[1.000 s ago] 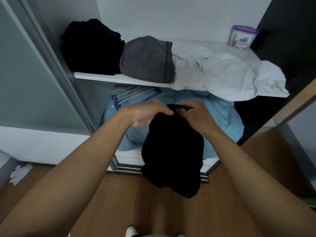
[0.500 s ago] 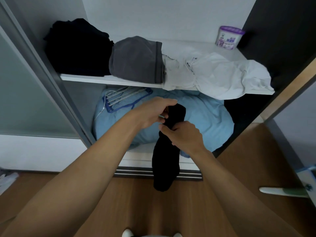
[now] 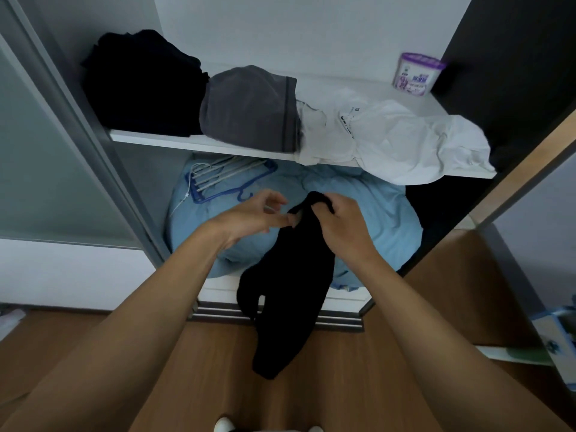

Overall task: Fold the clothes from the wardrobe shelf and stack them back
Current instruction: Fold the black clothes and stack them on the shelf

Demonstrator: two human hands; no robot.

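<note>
A black garment [image 3: 290, 291] hangs in front of the wardrobe, below the shelf. My right hand [image 3: 339, 222] grips its top edge, fingers curled round the cloth. My left hand [image 3: 252, 216] is just to the left, fingers loosely spread, one fingertip touching the garment's upper edge. On the white shelf [image 3: 193, 143] lie a folded black pile [image 3: 143, 85] at the left, a folded grey garment [image 3: 252, 109] in the middle and a crumpled white garment [image 3: 396, 138] at the right, drooping over the shelf's front edge.
A purple-lidded tub [image 3: 416, 73] stands at the shelf's back right. Below the shelf lies a light blue duvet [image 3: 374, 213] with blue and white hangers [image 3: 224, 179] on it. A sliding door frame [image 3: 90, 145] stands at the left, a wooden floor [image 3: 187, 369] below.
The garment has opened from a narrow hanging strip to a wider drape. My left hand has let go of its top and spread; my right hand moved up to grip the top.
</note>
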